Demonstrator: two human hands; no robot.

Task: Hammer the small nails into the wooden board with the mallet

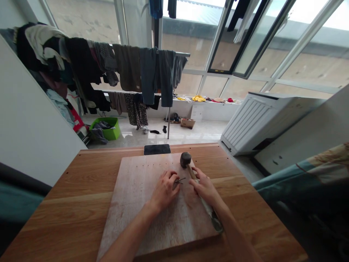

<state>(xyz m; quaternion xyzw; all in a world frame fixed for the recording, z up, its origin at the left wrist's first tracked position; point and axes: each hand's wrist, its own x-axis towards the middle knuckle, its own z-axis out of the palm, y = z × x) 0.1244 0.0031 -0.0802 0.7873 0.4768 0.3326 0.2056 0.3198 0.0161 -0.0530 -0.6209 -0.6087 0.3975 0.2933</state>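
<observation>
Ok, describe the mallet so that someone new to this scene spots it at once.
Find the wooden table, then the pale board on it. Near its far right corner, the right hand grips the mallet. A thick, dark head sets it apart from the thin metal pieces at the left hand.

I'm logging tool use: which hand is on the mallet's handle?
The right hand, on the handle of the dark-headed mallet; the left hand is apart from it, at some thin metal pieces.
</observation>
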